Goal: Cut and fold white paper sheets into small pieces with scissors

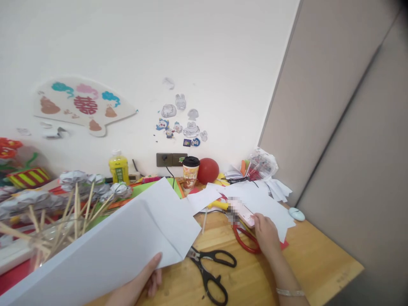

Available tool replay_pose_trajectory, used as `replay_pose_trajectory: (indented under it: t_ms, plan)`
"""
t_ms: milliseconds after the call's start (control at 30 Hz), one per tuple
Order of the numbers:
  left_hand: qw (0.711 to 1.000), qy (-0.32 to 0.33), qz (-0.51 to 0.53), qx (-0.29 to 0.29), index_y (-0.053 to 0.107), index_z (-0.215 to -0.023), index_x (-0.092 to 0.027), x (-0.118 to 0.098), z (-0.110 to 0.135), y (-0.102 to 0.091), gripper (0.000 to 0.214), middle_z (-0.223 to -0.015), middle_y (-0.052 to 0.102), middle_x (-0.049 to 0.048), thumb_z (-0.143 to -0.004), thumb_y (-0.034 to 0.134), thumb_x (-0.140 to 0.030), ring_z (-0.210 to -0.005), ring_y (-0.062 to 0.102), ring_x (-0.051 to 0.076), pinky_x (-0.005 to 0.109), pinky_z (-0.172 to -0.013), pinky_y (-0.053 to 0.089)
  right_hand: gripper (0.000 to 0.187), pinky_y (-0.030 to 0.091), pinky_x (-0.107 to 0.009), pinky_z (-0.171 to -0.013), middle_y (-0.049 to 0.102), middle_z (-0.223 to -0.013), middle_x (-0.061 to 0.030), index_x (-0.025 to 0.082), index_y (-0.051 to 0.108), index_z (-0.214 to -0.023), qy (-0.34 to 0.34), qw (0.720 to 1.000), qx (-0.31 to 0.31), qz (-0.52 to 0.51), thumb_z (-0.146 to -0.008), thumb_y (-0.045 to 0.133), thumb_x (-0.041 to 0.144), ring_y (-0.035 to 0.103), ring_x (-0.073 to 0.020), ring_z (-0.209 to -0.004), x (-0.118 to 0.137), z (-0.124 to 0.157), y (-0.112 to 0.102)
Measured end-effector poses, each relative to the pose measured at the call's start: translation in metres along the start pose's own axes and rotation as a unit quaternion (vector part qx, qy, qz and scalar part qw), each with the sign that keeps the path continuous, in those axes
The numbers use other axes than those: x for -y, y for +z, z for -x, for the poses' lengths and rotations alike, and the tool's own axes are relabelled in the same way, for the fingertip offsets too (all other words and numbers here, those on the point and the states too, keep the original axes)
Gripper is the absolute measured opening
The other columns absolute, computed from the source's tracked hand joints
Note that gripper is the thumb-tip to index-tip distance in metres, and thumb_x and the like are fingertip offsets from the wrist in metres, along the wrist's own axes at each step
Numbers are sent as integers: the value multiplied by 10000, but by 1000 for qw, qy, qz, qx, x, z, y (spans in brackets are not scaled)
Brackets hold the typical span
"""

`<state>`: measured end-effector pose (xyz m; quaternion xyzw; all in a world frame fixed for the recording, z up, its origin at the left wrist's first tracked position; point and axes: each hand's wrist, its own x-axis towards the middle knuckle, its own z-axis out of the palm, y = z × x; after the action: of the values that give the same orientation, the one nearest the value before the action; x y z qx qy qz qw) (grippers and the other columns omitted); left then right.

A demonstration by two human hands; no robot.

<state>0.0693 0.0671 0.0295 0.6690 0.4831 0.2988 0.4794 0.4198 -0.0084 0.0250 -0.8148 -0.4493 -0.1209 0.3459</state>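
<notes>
My left hand [148, 276] holds a large folded sheet of white paper [117, 242] by its lower edge, thumb on top and fingers curled beneath. The sheet slants across the left and middle of the view, with a crease near its right end. My right hand [267, 234] has its fingers closed on the near edge of a pink phone [245, 215], whose far part is blurred out. Red-handled scissors [247, 245] lie partly under the phone. Black-handled scissors [212, 263] rest on the table, their blades hidden under the paper.
On the left, several wooden sticks [76, 208] carry crumpled paper. A yellow bottle [118, 167], a lidded paper cup [190, 174] and a red balloon [208, 171] stand along the wall. A yellow glue gun [218, 205], loose papers [270, 208] and a mouse [296, 213] lie on the wooden table [321, 255].
</notes>
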Motion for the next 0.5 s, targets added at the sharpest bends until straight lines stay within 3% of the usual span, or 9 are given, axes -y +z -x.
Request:
replay_pose_trajectory:
  t_ms: [267, 400, 500]
  plan:
    - [1000, -6, -5, -5, 510, -351, -218, -7, 0, -3, 521, -277, 484, -50, -729, 385, -554, -336, 475, 128, 225, -523, 403, 357, 362, -395, -783, 601, -881, -142, 133, 560, -917, 17, 997, -40, -64, -845, 267, 324, 482, -277, -878, 5, 5, 2]
    - [1000, -14, 1, 25, 519, -369, -220, -14, 3, -7, 518, -318, 509, -45, -743, 369, -545, -383, 499, 134, 226, -560, 417, 358, 371, -366, -765, 600, -861, -123, 140, 542, -912, -28, 990, -17, -135, -872, 223, 299, 501, -241, -853, 45, 17, 7]
    - [1000, -3, 6, 23, 522, -372, -226, -18, 5, -10, 502, -314, 513, -39, -741, 385, -538, -377, 501, 140, 233, -566, 419, 329, 391, -298, -667, 597, -720, -59, 178, 562, -728, -116, 972, 56, -197, -866, 299, 318, 524, -193, -712, 94, 29, 13]
